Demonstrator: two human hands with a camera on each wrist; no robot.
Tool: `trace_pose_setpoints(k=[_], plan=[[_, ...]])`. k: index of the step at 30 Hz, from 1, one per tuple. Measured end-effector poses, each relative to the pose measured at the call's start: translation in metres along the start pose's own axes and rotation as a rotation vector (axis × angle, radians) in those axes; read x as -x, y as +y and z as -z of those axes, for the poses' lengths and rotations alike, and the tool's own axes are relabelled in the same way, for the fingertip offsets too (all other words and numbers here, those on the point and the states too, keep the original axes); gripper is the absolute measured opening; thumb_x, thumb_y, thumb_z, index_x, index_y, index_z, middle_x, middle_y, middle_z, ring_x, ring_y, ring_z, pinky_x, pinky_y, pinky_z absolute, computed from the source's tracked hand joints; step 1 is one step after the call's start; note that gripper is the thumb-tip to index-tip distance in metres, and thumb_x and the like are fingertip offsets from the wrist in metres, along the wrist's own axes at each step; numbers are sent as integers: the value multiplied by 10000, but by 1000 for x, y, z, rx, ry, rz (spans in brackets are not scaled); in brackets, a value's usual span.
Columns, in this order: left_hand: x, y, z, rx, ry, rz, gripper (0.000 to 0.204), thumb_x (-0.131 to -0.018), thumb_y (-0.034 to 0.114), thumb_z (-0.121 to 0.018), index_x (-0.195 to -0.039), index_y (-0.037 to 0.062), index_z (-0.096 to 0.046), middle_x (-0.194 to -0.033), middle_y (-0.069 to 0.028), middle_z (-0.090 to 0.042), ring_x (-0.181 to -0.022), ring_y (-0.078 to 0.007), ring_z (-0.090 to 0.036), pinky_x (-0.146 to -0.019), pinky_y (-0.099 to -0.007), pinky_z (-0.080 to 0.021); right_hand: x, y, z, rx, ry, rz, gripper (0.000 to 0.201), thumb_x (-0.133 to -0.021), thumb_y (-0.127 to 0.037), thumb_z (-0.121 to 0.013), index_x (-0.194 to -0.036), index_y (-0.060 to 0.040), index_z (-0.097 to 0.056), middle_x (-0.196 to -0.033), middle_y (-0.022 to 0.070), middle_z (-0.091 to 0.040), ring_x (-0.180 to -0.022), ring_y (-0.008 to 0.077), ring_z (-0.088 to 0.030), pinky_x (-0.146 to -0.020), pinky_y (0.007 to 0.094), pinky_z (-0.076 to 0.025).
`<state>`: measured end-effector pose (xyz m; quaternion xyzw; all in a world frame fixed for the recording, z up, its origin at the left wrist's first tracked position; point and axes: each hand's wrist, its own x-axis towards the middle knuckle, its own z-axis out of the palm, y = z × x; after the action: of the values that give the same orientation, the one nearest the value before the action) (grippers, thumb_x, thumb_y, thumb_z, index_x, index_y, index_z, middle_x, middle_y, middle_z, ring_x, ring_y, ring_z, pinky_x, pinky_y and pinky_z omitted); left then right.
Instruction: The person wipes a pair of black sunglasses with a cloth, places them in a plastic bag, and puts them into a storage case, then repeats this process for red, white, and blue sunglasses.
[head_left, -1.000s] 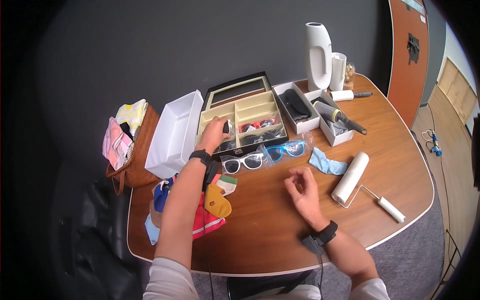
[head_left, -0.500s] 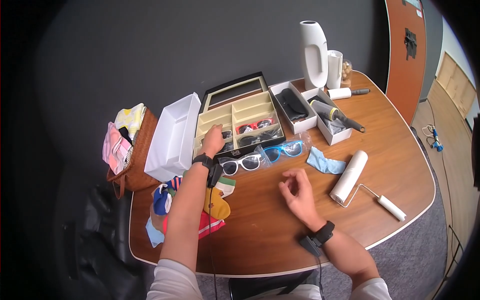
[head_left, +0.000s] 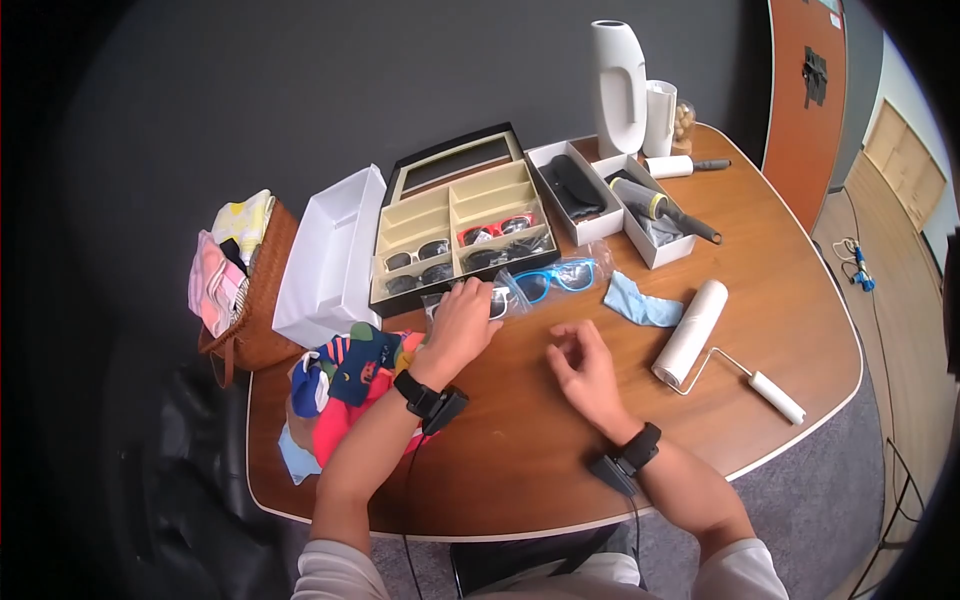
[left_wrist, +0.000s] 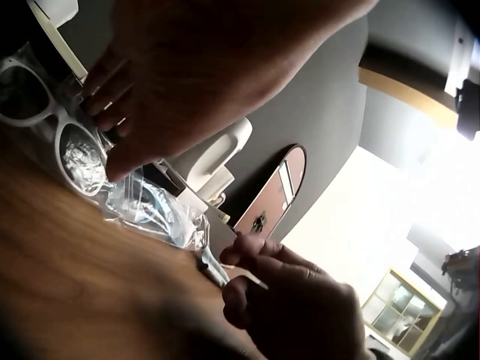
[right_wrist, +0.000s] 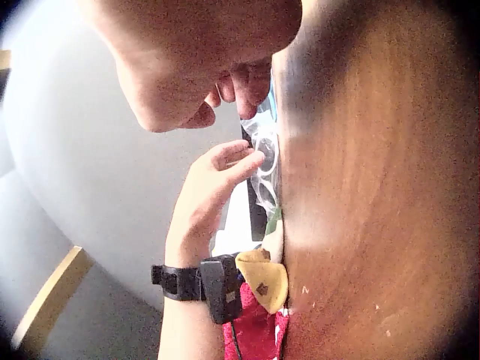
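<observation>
My left hand (head_left: 460, 325) reaches over bagged white sunglasses (head_left: 499, 303) at the front edge of a cream-lined display case (head_left: 412, 232). In the left wrist view, the thumb of this hand (left_wrist: 195, 82) touches the plastic beside one lens of the white sunglasses (left_wrist: 57, 112), with the fingers apart from it and partly extended. Bagged blue sunglasses (head_left: 538, 286) lie just to the right. My right hand (head_left: 590, 378) hangs loosely curled above the table, holding nothing. Red sunglasses (head_left: 497, 230) and several dark-lensed pairs occupy the case's compartments.
Colourful socks (head_left: 345, 385) lie left, near a white box (head_left: 330, 260) and a woven basket (head_left: 270, 285) of cloths. On the right are a blue cloth (head_left: 640, 302), a white roll (head_left: 692, 335), a small roller (head_left: 777, 397) and two boxes with a glasses case and lint roller. White vases stand behind.
My left hand has left the case's lower left compartment, where white-framed sunglasses now show, and moved right and toward me to the bagged white pair. The right hand stays nearly still.
</observation>
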<state>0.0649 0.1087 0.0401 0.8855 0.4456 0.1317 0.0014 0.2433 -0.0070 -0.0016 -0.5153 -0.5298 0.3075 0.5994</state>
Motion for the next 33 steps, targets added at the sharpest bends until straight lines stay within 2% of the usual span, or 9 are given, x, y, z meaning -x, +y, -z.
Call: trace_pose_setpoints(k=[6, 14, 17, 20, 23, 26, 28, 30, 33], plan=[[5, -12, -22, 37, 113, 37, 484, -677, 94, -816, -1095, -4, -594, -1052, -167, -512, -1019, -360, -516, -900, -431, -445, 2, 2, 2, 29, 8, -32, 167, -878, -30, -624, -1035, 3, -577, -859, 81, -553, -654, 144, -546, -603, 283, -462], [26, 26, 7, 517, 61, -205, 325, -771, 43, -748, -1064, 41, -608, -1019, -102, -564, -964, -309, -578, -824, -376, -471, -4, 14, 5, 22, 26, 45, 133, -908, -47, -635, -1033, -5, -618, -851, 72, -571, -659, 123, -538, -601, 266, -451], [40, 41, 9, 621, 144, -148, 349, -795, 36, -731, -1118, 18, -599, -1076, -117, -582, -989, -307, -592, -836, -372, -484, -4, 13, 3, 7, -6, 50, 168, -911, -74, -657, -1054, 7, -618, -853, 61, -610, -662, 102, -553, -606, 247, -458], [50, 50, -7, 695, 213, -98, 387, -801, 23, -730, -1162, -1, -592, -1141, -133, -586, -1048, -313, -594, -885, -364, -482, -2, -7, 4, -245, 12, -171, 198, -917, -92, -664, -1068, 24, -612, -865, 72, -658, -672, 88, -581, -615, 231, -469], [54, 49, -22, 756, 235, -53, 455, -793, 20, -735, -1219, 14, -579, -1219, -139, -571, -1142, -310, -564, -957, -362, -460, -3, 7, 5, -58, 10, -159, 191, -938, -74, -630, -1088, 39, -597, -912, 83, -690, -712, 83, -613, -640, 228, -493], [58, 51, -19, 690, 370, -25, 497, -780, 24, -745, -1241, 18, -561, -1263, -140, -548, -1199, -304, -528, -1018, -370, -425, -3, 13, 6, -116, -25, -195, 176, -951, -53, -599, -1103, 36, -584, -943, 67, -686, -744, 78, -612, -662, 222, -500], [68, 41, -23, 703, 525, 148, 560, -792, 57, -753, -1291, -2, -507, -1322, -151, -496, -1281, -280, -470, -1083, -375, -378, -7, 13, 9, -205, -21, -231, 167, -959, -41, -581, -1110, 31, -576, -952, 56, -682, -760, 73, -606, -674, 214, -498], [77, 23, -46, 874, 532, 273, 601, -839, 90, -738, -1342, -30, -432, -1355, -151, -454, -1305, -261, -447, -1110, -373, -356, -11, 11, 16, -315, 4, -281, 161, -966, -34, -565, -1116, 25, -569, -954, 48, -678, -773, 66, -597, -683, 204, -490], [80, 3, -56, 1376, 318, 273, 637, -899, 118, -694, -1401, -42, -335, -1407, -186, -392, -1327, -278, -421, -1119, -387, -350, -14, 17, 21, -527, -1, -290, 137, -967, -36, -568, -1100, -7, -579, -960, 38, -673, -768, 55, -582, -710, 193, -473]])
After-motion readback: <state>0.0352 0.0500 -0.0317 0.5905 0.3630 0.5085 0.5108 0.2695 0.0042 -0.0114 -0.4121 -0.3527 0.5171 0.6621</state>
